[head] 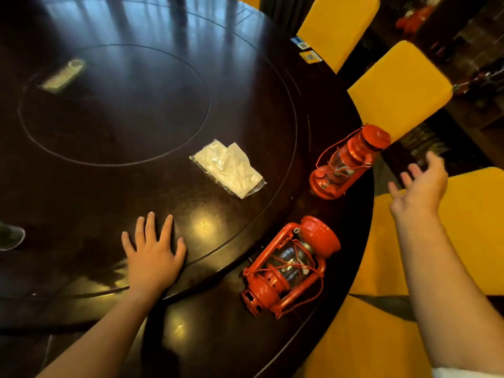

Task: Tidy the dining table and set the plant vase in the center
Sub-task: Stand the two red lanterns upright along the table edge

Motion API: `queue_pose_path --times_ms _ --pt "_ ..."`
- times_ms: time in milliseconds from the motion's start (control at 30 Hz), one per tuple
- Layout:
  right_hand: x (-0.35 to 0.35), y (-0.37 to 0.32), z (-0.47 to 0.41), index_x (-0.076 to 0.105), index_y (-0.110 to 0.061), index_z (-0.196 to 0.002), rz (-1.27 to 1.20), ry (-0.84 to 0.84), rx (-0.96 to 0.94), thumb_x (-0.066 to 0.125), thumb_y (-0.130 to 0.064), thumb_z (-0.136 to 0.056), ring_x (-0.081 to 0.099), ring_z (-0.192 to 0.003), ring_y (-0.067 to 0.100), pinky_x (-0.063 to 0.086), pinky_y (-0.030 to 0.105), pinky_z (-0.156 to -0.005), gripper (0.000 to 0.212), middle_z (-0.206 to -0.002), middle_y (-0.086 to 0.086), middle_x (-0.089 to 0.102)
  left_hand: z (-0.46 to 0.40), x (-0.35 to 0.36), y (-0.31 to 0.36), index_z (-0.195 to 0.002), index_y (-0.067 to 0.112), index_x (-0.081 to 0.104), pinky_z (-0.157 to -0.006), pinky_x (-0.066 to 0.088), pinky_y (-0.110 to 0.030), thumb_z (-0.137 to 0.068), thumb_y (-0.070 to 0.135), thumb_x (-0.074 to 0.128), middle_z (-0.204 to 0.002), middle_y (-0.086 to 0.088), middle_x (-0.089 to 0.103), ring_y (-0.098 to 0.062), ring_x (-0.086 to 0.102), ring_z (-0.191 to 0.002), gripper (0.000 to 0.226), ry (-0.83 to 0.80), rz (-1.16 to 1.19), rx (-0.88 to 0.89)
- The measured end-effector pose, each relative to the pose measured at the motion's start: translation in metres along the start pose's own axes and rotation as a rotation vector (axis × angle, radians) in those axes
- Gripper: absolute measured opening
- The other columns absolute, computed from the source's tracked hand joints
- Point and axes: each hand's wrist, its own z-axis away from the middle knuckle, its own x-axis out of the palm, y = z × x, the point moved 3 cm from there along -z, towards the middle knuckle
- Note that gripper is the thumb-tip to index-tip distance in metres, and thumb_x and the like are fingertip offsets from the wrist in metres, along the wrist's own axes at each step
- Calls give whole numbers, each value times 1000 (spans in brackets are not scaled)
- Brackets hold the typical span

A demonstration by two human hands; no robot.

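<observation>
A dark round dining table (245, 336) carries a raised turntable ring (240, 105). My left hand (154, 255) lies flat on the turntable's near edge, fingers spread, holding nothing. My right hand (420, 186) hovers open beyond the table's right rim, over a yellow chair, empty. Two red lanterns lie on their sides on the outer rim: one near me (289, 268), one farther right (346, 165) at the edge. A clear packet of white napkins (227, 169) rests on the turntable. At the far left edge a glass vessel (11, 236) is partly cut off; I see no plant.
Yellow-covered chairs (398, 91) ring the table's right side, with one seat (463, 230) under my right hand. A small flat packet (62, 76) lies at the turntable's far left. Two sticker cards (309, 55) sit on the rim at the far right.
</observation>
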Motion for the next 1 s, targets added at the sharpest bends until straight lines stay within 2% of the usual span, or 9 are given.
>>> queue_pose_path --times_ms 67,133,233,367,467,567,700,800,1000 --pt "-21 9 44 55 -31 -125 -43 21 -72 63 -36 -74 59 -107 6 45 36 -88 52 -115 -8 63 -2 -1 1 -151 26 31 -116 2 -61 -91 56 27 -161 -16 21 -33 7 -149 67 -6 -2 4" --pt "-33 35 94 57 -32 -117 31 -117 -170 64 -24 -75 62 -101 0 45 31 -88 43 -109 -10 65 -3 -2 2 -151 25 31 -115 2 -62 -91 55 28 -161 -17 21 -34 7 -149 66 -6 2 14" --pt "-40 81 156 63 -32 -112 439 -455 -345 69 -18 -80 58 -111 6 44 26 -96 35 -119 -1 63 -5 -3 3 -152 25 28 -115 1 -63 -93 53 28 -161 -18 18 -35 5 -149 65 -26 -14 26" --pt "-41 116 201 65 -23 -112 833 -724 -724 66 -29 -81 46 -122 4 37 35 -107 32 -116 -9 59 -4 0 0 -152 25 23 -114 -2 -63 -94 53 25 -162 -18 15 -36 3 -149 65 -48 -19 38" --pt "-39 137 227 51 -33 -132 1237 -923 -941 62 -55 -78 32 -139 23 13 55 -117 60 -137 -3 52 -4 3 -4 -152 26 21 -114 -4 -62 -94 56 23 -162 -18 15 -36 3 -149 65 -45 -15 44" --pt "-45 155 242 27 -36 -151 1636 -1107 -1058 65 -71 -64 11 -149 37 -5 68 -113 101 -157 14 29 -2 6 -9 -152 27 21 -114 -5 -61 -94 57 20 -162 -17 16 -36 4 -149 66 -50 -10 49" --pt "-48 164 241 5 -35 -156 1795 -1207 -1136 83 -50 -57 -5 -149 41 -15 71 -108 127 -163 22 6 -2 7 -10 -153 28 20 -114 -6 -61 -93 59 18 -162 -17 14 -35 2 -149 67 -54 -2 59" --pt "-45 166 241 -6 -34 -155 1884 -1210 -1200 69 -29 -80 -11 -148 43 -31 66 -101 107 -163 23 -2 -2 4 -10 -153 27 20 -114 -6 -61 -93 58 18 -163 -17 12 -35 0 -150 68 -58 3 63" --pt "-29 164 235 32 -20 -148 1974 -1203 -1224 58 -23 -91 9 -148 44 -28 64 -98 63 -164 19 8 -3 2 -14 -154 29 16 -115 -7 -59 -93 60 13 -164 -14 7 -32 -5 -150 69 -73 -6 64"
